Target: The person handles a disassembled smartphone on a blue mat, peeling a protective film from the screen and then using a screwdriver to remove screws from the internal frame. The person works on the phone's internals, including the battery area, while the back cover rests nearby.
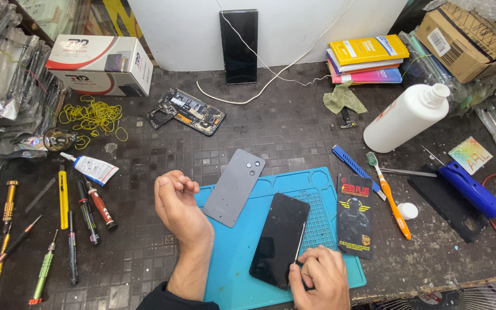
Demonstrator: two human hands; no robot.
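Two hands over the blue mat (322,178) on the counter (294,126): the right hand (320,278) pinches the lower edge of the black phone (279,238), fingertips curled tight at its side seam, likely to steady it flat. The left hand (178,201) rests on its wrist beside the mat, fingers loosely curled, holding nothing. Just above lies the grey back cover (235,186), set half on the mat, apart from the phone. Screwdrivers (64,229) line up at left, within reach; a white bottle (406,117) lies at right.
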